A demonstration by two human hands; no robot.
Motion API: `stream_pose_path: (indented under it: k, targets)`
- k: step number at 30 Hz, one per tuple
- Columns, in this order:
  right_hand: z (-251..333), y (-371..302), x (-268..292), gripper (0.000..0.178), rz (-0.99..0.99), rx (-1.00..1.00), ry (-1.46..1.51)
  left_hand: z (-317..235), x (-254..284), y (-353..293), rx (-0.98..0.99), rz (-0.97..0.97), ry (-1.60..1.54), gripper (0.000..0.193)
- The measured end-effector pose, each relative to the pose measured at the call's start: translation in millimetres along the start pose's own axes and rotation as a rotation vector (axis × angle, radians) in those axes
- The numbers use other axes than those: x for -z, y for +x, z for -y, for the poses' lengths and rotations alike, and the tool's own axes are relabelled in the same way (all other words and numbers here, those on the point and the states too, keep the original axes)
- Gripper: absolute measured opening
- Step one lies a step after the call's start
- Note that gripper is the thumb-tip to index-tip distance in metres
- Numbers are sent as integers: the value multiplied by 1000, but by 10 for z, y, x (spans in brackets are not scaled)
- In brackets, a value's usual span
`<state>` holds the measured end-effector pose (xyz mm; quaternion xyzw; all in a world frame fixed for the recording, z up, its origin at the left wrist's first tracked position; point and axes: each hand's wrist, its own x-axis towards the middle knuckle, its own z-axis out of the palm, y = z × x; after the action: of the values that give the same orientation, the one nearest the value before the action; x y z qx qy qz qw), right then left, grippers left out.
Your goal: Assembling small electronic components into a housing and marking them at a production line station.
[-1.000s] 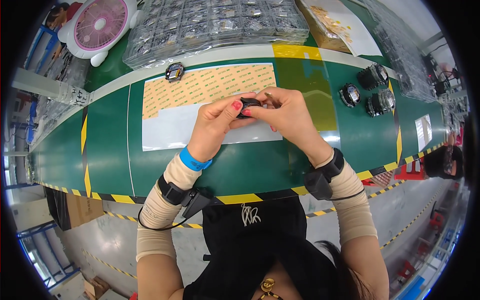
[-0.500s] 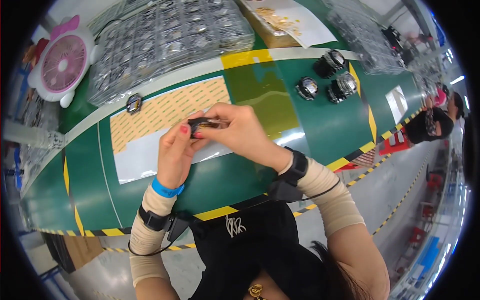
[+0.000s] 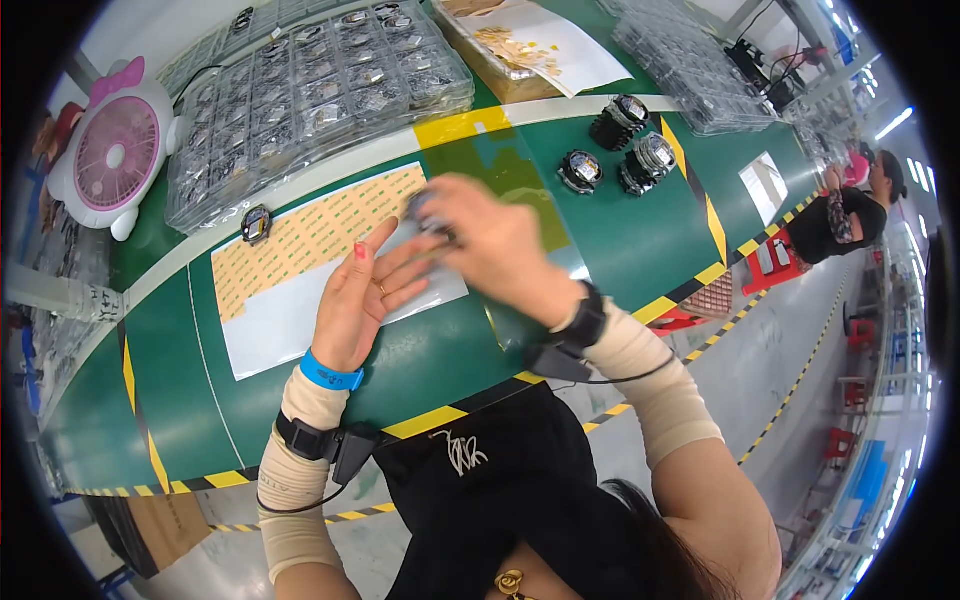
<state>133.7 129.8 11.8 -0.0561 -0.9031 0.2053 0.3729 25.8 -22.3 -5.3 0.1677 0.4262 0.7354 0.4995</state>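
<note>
My left hand (image 3: 352,308) is open above the adhesive sheet, palm turned inward and fingers spread. Close against its fingertips, my right hand (image 3: 495,240) is smeared by motion. A small dark part (image 3: 422,208), similar to a watch case, is in the right hand's fingers; its details are blurred. Beneath the hands lies a tan adhesive sheet (image 3: 300,245) with green marks, partly peeled to a white area (image 3: 290,330). One dark watch case (image 3: 257,225) rests at the sheet's upper left corner.
Clear compartment trays (image 3: 320,110) full of parts stand at the back, beside a pink-and-white fan (image 3: 117,150). A box with paper (image 3: 560,50) holds small tan pieces. Watch cases (image 3: 648,165) stand stacked at right, near a single one (image 3: 580,172). A co-worker (image 3: 850,215) sits far right.
My hands have come apart; the left one has opened and let go of the dark part, while the right carries it. The whole view has shifted slightly.
</note>
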Motion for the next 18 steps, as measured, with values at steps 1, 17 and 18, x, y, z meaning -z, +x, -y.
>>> stream_pose_path:
  k: [1,17,18]
  targets:
    - [-107,-2,143,32,-73,-101,-26,-9,-52,-8,15,-1,-6,46]
    - [-220,175,835,18,-384,-202,273,-287,321,-80,-171,-90,549,35]
    - [-173,155,751,18,-373,-202,302,-336,376,-142,-215,-118,734,33]
